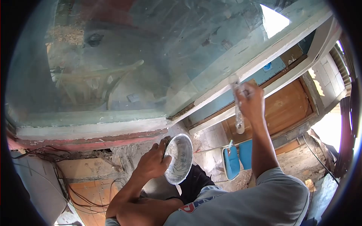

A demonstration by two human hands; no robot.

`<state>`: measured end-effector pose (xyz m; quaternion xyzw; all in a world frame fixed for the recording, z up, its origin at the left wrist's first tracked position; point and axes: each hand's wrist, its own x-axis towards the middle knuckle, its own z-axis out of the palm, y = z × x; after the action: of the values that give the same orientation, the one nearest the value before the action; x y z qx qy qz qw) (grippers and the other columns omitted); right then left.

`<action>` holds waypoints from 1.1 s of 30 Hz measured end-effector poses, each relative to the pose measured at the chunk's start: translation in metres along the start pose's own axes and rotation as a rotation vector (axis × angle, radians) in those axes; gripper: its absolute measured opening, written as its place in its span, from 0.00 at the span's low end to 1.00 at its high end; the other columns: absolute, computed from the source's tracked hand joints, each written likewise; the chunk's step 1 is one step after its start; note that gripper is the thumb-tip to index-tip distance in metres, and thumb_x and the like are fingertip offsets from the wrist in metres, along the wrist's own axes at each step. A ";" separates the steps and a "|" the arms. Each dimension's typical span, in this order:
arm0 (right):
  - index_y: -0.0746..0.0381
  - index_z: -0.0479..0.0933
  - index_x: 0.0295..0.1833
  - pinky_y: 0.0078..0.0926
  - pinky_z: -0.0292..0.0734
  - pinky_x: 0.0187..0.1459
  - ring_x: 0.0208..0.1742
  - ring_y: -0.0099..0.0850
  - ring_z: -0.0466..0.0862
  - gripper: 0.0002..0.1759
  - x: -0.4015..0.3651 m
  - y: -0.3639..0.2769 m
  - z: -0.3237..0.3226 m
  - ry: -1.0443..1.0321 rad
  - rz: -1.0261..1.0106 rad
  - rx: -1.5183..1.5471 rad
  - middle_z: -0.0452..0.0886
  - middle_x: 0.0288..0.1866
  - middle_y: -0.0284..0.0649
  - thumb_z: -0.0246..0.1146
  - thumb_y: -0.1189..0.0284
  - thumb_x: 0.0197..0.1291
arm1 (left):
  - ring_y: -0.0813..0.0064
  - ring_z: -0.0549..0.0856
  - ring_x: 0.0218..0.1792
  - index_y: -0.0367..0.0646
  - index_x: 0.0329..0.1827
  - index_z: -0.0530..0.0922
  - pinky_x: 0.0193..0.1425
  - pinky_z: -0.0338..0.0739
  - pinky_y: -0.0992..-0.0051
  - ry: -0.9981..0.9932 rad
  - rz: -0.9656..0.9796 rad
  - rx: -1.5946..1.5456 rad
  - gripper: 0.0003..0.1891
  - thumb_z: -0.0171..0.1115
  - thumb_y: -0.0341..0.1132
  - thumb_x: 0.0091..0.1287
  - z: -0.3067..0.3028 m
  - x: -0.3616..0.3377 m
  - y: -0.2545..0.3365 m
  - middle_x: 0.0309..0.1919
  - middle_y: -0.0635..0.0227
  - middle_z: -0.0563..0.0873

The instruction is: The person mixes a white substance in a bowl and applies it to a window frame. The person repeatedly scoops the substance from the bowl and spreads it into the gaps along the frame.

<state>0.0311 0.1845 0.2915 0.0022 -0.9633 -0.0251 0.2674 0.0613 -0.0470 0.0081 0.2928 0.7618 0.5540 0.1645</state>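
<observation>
Left hand's (152,164) fingers clamp the bowl (180,158), near, under the sill (94,130). Right hand's (250,100) fingers close on what may be a brush (239,120) against the white frame (271,52). Best: short strokes along the frame, bowl level.

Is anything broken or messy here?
Yes. The wall under the window frame is crumbled, with loose wires dangling at the left. The glass is dusty and scratched. The bowl in the left hand is smeared inside.
</observation>
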 end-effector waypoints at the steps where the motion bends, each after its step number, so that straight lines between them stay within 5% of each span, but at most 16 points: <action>1: 0.64 0.81 0.30 0.35 0.69 0.25 0.18 0.33 0.74 0.06 0.000 0.007 -0.002 0.031 0.004 0.047 0.78 0.19 0.43 0.66 0.76 0.60 | 0.33 0.81 0.54 0.48 0.80 0.56 0.60 0.77 0.46 0.004 0.000 0.000 0.37 0.58 0.43 0.68 -0.001 0.000 0.000 0.58 0.34 0.77; 6: 0.64 0.79 0.31 0.39 0.74 0.28 0.22 0.40 0.79 0.06 -0.023 0.004 0.037 -0.200 -0.004 0.074 0.79 0.23 0.49 0.68 0.74 0.58 | 0.34 0.81 0.54 0.48 0.80 0.56 0.60 0.76 0.46 0.001 -0.003 0.006 0.37 0.57 0.44 0.69 -0.001 0.000 0.000 0.57 0.35 0.77; 10: 0.62 0.80 0.36 0.50 0.79 0.36 0.34 0.60 0.82 0.12 -0.032 -0.005 0.062 -0.301 0.008 0.007 0.82 0.29 0.55 0.68 0.64 0.60 | 0.34 0.81 0.55 0.48 0.80 0.56 0.61 0.76 0.46 -0.034 -0.024 0.010 0.37 0.56 0.44 0.68 -0.003 0.000 0.004 0.57 0.36 0.77; 19: 0.62 0.82 0.37 0.51 0.79 0.39 0.37 0.59 0.84 0.11 -0.003 0.004 0.024 -0.180 0.054 -0.072 0.84 0.32 0.54 0.69 0.65 0.59 | 0.35 0.81 0.56 0.48 0.80 0.56 0.62 0.76 0.47 -0.013 0.012 0.011 0.37 0.56 0.44 0.68 0.005 0.002 -0.004 0.59 0.36 0.77; 22: 0.65 0.81 0.36 0.41 0.78 0.33 0.29 0.48 0.85 0.07 0.009 0.005 -0.015 0.003 -0.033 -0.109 0.81 0.26 0.52 0.67 0.72 0.59 | 0.35 0.80 0.56 0.47 0.80 0.57 0.62 0.76 0.47 -0.018 0.002 -0.006 0.37 0.57 0.43 0.68 0.003 0.003 0.000 0.59 0.36 0.77; 25: 0.65 0.79 0.30 0.25 0.70 0.26 0.24 0.19 0.76 0.08 0.014 0.000 -0.056 0.127 0.062 0.192 0.77 0.20 0.36 0.64 0.75 0.64 | 0.35 0.80 0.58 0.47 0.79 0.57 0.63 0.75 0.48 -0.031 -0.033 -0.019 0.37 0.57 0.43 0.68 -0.002 0.002 0.006 0.60 0.36 0.76; 27: 0.63 0.79 0.30 0.21 0.65 0.25 0.25 0.14 0.71 0.09 0.004 0.010 -0.064 0.166 -0.023 0.276 0.75 0.20 0.31 0.64 0.75 0.65 | 0.36 0.78 0.61 0.47 0.80 0.56 0.65 0.74 0.49 -0.004 -0.041 -0.042 0.37 0.58 0.40 0.68 -0.004 0.001 0.003 0.62 0.37 0.76; 30: 0.62 0.81 0.35 0.19 0.62 0.24 0.24 0.13 0.68 0.06 -0.030 -0.002 -0.033 -0.023 0.030 0.404 0.73 0.22 0.28 0.61 0.79 0.65 | 0.37 0.76 0.64 0.47 0.80 0.56 0.67 0.73 0.50 0.079 -0.007 -0.062 0.37 0.58 0.37 0.68 -0.008 -0.001 -0.002 0.65 0.39 0.75; 32: 0.62 0.80 0.42 0.23 0.66 0.26 0.26 0.17 0.71 0.09 -0.056 0.002 -0.002 -0.393 0.071 0.501 0.75 0.25 0.31 0.56 0.83 0.63 | 0.40 0.70 0.71 0.44 0.80 0.56 0.75 0.66 0.55 0.140 0.116 -0.158 0.38 0.57 0.32 0.64 -0.011 0.002 -0.012 0.70 0.40 0.71; 33: 0.64 0.79 0.43 0.26 0.70 0.31 0.29 0.21 0.74 0.06 -0.067 0.004 0.026 -0.458 -0.100 0.633 0.77 0.28 0.35 0.57 0.81 0.64 | 0.41 0.68 0.73 0.43 0.80 0.56 0.77 0.63 0.57 0.193 0.167 -0.179 0.39 0.57 0.31 0.63 -0.012 0.000 -0.014 0.71 0.41 0.70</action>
<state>0.0758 0.1906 0.2349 0.1257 -0.9568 0.2603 0.0302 0.0506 -0.0588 -0.0011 0.2846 0.6948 0.6568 0.0695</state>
